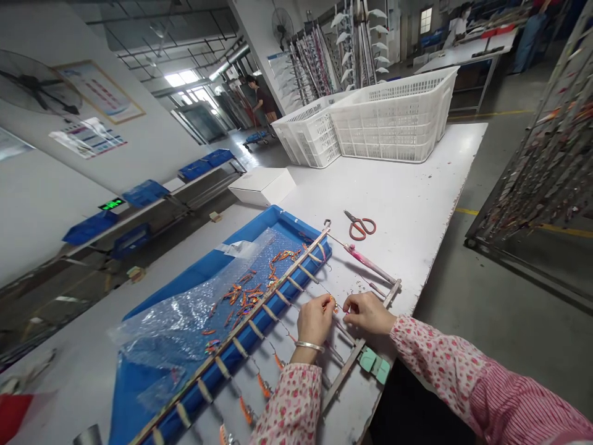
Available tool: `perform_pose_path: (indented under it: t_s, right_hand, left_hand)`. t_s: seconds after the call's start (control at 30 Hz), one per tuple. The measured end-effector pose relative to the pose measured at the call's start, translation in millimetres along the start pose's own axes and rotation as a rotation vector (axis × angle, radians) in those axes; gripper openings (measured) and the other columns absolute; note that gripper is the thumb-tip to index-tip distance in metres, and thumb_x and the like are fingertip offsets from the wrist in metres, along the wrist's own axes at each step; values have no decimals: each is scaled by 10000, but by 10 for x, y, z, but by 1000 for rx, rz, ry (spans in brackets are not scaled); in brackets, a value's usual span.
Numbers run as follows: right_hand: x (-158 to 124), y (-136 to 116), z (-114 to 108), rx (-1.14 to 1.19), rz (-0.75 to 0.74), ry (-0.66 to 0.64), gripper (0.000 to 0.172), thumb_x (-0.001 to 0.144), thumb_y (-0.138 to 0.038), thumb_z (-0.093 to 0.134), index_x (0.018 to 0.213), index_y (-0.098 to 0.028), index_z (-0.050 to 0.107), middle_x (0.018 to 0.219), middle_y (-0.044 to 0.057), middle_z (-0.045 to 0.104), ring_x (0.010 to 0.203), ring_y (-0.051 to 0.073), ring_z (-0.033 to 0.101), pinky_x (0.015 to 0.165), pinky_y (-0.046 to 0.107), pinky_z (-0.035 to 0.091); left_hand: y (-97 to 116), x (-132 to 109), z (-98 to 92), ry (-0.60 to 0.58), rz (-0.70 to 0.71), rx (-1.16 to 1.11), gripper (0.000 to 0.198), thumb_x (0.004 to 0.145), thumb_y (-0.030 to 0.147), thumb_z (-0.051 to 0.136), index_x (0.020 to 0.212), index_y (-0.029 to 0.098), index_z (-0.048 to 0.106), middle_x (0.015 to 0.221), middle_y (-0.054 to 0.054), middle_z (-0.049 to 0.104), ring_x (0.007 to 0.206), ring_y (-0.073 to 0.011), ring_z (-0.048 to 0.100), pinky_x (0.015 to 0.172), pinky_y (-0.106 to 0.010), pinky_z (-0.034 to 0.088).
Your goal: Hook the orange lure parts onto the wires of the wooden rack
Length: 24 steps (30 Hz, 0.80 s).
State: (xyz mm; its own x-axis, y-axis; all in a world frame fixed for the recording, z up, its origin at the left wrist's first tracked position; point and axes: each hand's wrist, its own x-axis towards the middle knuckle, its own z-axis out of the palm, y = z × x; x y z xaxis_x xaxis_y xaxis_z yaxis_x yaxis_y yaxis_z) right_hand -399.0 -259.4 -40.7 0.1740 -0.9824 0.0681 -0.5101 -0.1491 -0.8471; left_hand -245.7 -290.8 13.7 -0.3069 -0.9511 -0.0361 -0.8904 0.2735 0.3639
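My left hand, with a silver bangle at the wrist, pinches a small orange fishing lure at its fingertips. Close beside it, my right hand is closed in a pinch; the tiny thing between its fingers is too small to make out. Both hands are over a long wooden rack with wire hooks along its bar. Several orange fishing lures hang in a row from it, nearer to me. Beyond the bar, more loose orange lures lie on bubble wrap in a blue tray.
Scissors with red handles lie on the white table past my right hand. Tiny metal bits are scattered by the rack. Pale green blocks sit at its near end. White plastic baskets and a white box stand farther back.
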Motion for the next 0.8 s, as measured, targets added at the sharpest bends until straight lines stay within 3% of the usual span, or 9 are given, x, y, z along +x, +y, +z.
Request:
perform_pose_path:
  t_s: [0.5,0.6,0.7,0.8]
  right_hand:
    - [9,52,-3,56,-11,-39,115,696,-229,659,793,-168,646,576,-49,564,533,77,492,560,194,330]
    - [-19,22,-33,-9,-40,-47,137,764,-262,607,864,-172,632,625,-25,602,579,96,527,591,205,348]
    - [-88,-1,-70,-130,-109,-46,263,805,-312,573,1022,-165,558,718,9,636,668,132,562,635,229,362]
    - [-163,12,-89,-352,-149,-82,279,789,-311,590,1016,-158,538,793,47,638,747,175,570,636,256,345]
  left_hand:
    - [8,-77,8,54,-92,76,276,815,330,426,628,210,590,602,-20,597,574,-137,487,541,-231,223]
    - [-15,-39,1,43,-115,35,275,808,341,432,644,210,610,599,-17,602,577,-137,491,542,-230,227]
    - [-64,3,7,44,-127,-18,275,798,351,441,659,205,628,598,-10,606,573,-131,488,544,-229,238]
    - [-100,28,19,56,-120,-55,284,791,367,445,649,200,627,583,-1,596,570,-128,484,541,-229,242]
